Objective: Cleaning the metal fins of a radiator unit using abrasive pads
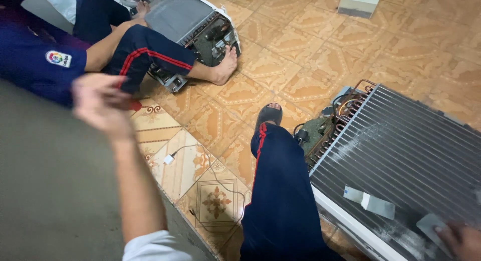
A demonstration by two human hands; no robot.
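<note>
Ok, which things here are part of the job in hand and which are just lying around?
In use:
right hand
grey pad under it
finned coil unit

Lying about:
white block on the fins
white cable on the floor
white box
second unit beside another person
left hand, raised, empty

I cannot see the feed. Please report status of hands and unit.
Left hand raised, blurred, empty. Right hand on grey pad atop finned coil unit. Own leg beside it.

On the tiled floor (300,55), the finned coil unit (401,156) lies at right. The person's leg (280,191) stretches just left of it; a second unit (193,20) lies well beyond, upper left.
</note>
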